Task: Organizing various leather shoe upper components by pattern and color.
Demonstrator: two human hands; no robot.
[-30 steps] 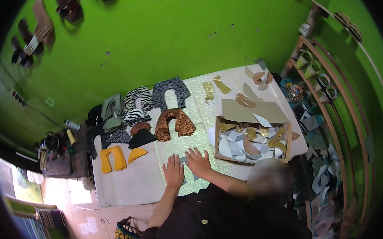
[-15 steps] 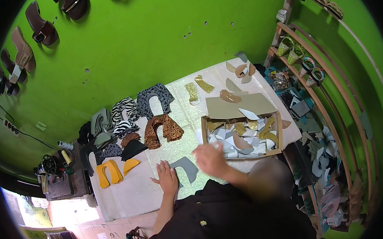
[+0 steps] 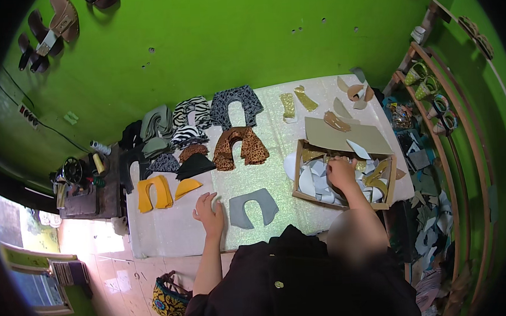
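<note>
A grey U-shaped cut piece (image 3: 266, 198) lies flat on the table in front of me, its opening toward me. Just left of it, my left hand (image 3: 210, 215) hovers with fingers apart and slightly bent, holding nothing. My right hand (image 3: 343, 175) reaches into an open cardboard box (image 3: 295, 181) at the right. Its fingers are bent down among the white and gold scraps (image 3: 307, 181) there; what they grip, if anything, is hidden. The box's raised flap (image 3: 343, 133) lies back toward the wall.
Stacks of patterned cut pieces (image 3: 236, 101) and yellow pieces (image 3: 157, 191) cover the table's left side. Gold strips (image 3: 287, 106) lie at the back. A wooden rack (image 3: 435, 137) with shoes stands right; a sewing machine (image 3: 73, 170) is left. A patterned bag (image 3: 168, 300) sits below.
My right hand has moved from beside the box into it. My left hand has lifted off the grey piece and shifted left. The grey piece now shows whole. The view has shifted.
</note>
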